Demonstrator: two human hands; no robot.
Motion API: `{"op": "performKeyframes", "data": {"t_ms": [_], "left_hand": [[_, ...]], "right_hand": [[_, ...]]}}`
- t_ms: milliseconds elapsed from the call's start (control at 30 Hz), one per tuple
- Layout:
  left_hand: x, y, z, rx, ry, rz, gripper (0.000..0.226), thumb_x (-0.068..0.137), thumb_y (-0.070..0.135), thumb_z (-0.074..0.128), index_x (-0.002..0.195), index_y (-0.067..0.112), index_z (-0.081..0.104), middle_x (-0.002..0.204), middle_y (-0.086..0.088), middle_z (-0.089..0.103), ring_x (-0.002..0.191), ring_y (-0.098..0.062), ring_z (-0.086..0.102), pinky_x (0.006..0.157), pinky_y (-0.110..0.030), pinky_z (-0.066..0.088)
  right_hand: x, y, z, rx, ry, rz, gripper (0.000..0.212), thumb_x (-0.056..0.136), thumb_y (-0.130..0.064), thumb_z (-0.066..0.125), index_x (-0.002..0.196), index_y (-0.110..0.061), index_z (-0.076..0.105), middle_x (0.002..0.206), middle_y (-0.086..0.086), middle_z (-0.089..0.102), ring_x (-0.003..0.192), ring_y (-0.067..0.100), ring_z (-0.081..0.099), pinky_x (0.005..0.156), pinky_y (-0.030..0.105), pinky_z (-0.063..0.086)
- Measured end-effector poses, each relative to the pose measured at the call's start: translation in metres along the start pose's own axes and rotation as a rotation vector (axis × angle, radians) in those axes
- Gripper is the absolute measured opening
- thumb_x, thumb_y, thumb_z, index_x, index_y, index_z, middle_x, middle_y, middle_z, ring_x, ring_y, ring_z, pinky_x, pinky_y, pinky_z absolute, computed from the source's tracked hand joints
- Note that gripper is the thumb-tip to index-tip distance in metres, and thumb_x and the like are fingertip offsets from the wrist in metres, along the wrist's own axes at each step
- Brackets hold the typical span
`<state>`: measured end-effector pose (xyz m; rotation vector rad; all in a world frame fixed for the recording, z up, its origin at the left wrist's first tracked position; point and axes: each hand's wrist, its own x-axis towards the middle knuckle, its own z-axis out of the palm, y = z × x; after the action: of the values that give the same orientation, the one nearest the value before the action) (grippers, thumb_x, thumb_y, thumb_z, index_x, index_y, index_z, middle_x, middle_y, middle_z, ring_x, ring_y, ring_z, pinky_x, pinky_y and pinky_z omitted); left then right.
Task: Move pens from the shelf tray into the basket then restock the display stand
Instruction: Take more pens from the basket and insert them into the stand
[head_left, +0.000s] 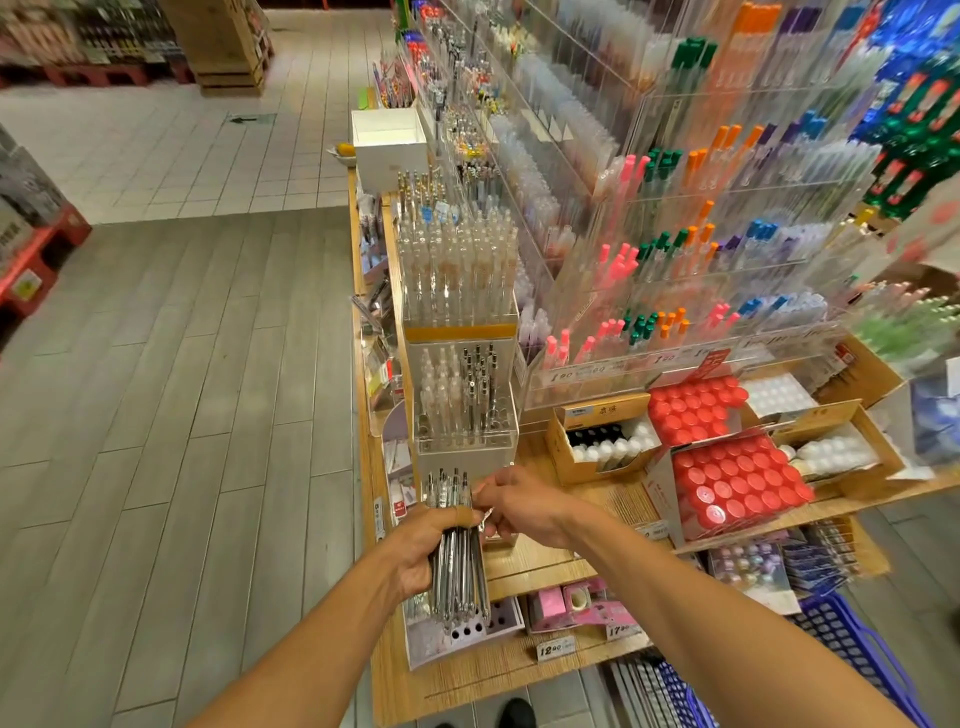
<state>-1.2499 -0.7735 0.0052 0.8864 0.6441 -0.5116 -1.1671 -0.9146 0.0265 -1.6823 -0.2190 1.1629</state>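
The left hand (423, 545) grasps a bundle of clear pens (460, 551) with dark tips, held upright just below the tiered display stand (465, 410). At its 3 o'clock the right hand (519, 512) pinches one pen from the bundle. On the wooden shelf (519, 670) price tags (557, 648) read "12.90". The blue basket (852, 654) sits at 4 o'clock, on a grey plank floor (182, 389).

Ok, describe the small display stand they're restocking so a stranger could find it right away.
Start at the wooden shelf edge, just beyond the left hand gripping a pen bundle. The clear acrylic display stand stands there, below a taller, fuller rack. Unlike the rack, it is partly filled, with dark-clipped pens on its right.
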Motion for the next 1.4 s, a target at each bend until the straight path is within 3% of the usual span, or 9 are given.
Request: {"op": "performKeyframes", "data": {"t_ms": [167,367,467,567,633,800,967,1267,1400], "left_hand": [[0.004,-0.001,-0.007,-0.040,0.075,-0.009,0.038,0.077,-0.002,0.070,0.112,-0.014,0.063,0.086,-0.022,0.064,0.068,-0.028,0.064,0.060,-0.037,0.059],[0.002,-0.001,-0.007,-0.162,0.062,-0.006,0.028,0.073,-0.005,0.069,0.098,-0.004,0.057,0.072,-0.016,0.060,0.053,-0.022,0.064,0.049,-0.031,0.058],[0.001,-0.001,-0.008,-0.165,0.076,-0.002,0.027,0.074,-0.005,0.070,0.097,-0.003,0.058,0.071,-0.016,0.062,0.052,-0.022,0.064,0.047,-0.029,0.057],[0.000,-0.002,-0.010,-0.169,0.079,0.000,0.027,0.074,-0.004,0.070,0.098,-0.003,0.058,0.072,-0.015,0.062,0.053,-0.022,0.064,0.047,-0.030,0.057],[0.001,-0.002,-0.011,-0.171,0.079,0.001,0.027,0.074,-0.004,0.071,0.098,-0.003,0.058,0.072,-0.015,0.061,0.052,-0.022,0.064,0.046,-0.030,0.057],[0.002,-0.001,-0.011,-0.168,0.093,0.000,0.028,0.074,-0.004,0.071,0.099,-0.004,0.059,0.073,-0.015,0.062,0.055,-0.022,0.065,0.048,-0.030,0.058],[0.003,0.000,-0.014,-0.167,0.093,-0.001,0.024,0.080,-0.004,0.069,0.102,-0.004,0.059,0.075,-0.016,0.063,0.056,-0.023,0.065,0.048,-0.030,0.058],[0.007,0.000,-0.015,-0.174,0.109,-0.009,0.025,0.078,-0.005,0.070,0.100,-0.005,0.060,0.075,-0.015,0.063,0.057,-0.022,0.064,0.049,-0.029,0.058],[0.008,0.000,-0.012,-0.176,0.112,0.012,0.041,0.076,-0.008,0.071,0.113,-0.005,0.055,0.076,-0.016,0.063,0.057,-0.024,0.063,0.051,-0.031,0.059]], "right_hand": [[0.004,0.005,-0.008,0.094,0.031,-0.014,0.003,0.098,-0.008,0.045,0.101,-0.007,0.046,0.091,0.010,0.057,0.057,0.010,0.057,0.050,0.022,0.042],[0.007,0.016,-0.034,0.456,0.079,-0.179,0.029,0.095,-0.014,0.058,0.118,0.000,0.046,0.077,0.001,0.067,0.063,0.011,0.056,0.058,0.023,0.049],[0.011,0.025,-0.047,0.335,0.316,-0.254,0.021,0.095,-0.015,0.059,0.111,-0.001,0.057,0.079,0.003,0.064,0.064,0.010,0.056,0.060,0.023,0.049],[0.014,0.036,-0.054,0.029,0.591,-0.275,0.008,0.093,-0.019,0.063,0.094,-0.011,0.062,0.078,0.003,0.068,0.067,0.013,0.065,0.064,0.024,0.055],[0.018,0.042,-0.054,-0.181,0.650,-0.257,0.007,0.093,-0.022,0.064,0.089,-0.021,0.059,0.080,-0.002,0.069,0.073,0.013,0.068,0.068,0.026,0.058],[0.031,0.050,-0.043,-0.457,0.642,-0.239,0.008,0.096,-0.027,0.060,0.095,-0.020,0.055,0.086,-0.002,0.066,0.078,0.013,0.065,0.072,0.033,0.056],[0.032,0.056,-0.041,-0.500,0.678,-0.288,0.010,0.096,-0.030,0.058,0.098,-0.021,0.054,0.083,-0.006,0.062,0.075,0.010,0.059,0.063,0.022,0.043],[0.034,0.065,-0.038,-0.583,0.622,-0.287,0.012,0.098,-0.031,0.055,0.092,-0.022,0.048,0.088,-0.006,0.060,0.079,0.012,0.058,0.066,0.028,0.049],[0.044,0.070,-0.036,-0.649,0.564,-0.274,0.012,0.096,-0.031,0.057,0.090,-0.026,0.048,0.088,-0.008,0.061,0.080,0.010,0.059,0.067,0.024,0.047]]}}
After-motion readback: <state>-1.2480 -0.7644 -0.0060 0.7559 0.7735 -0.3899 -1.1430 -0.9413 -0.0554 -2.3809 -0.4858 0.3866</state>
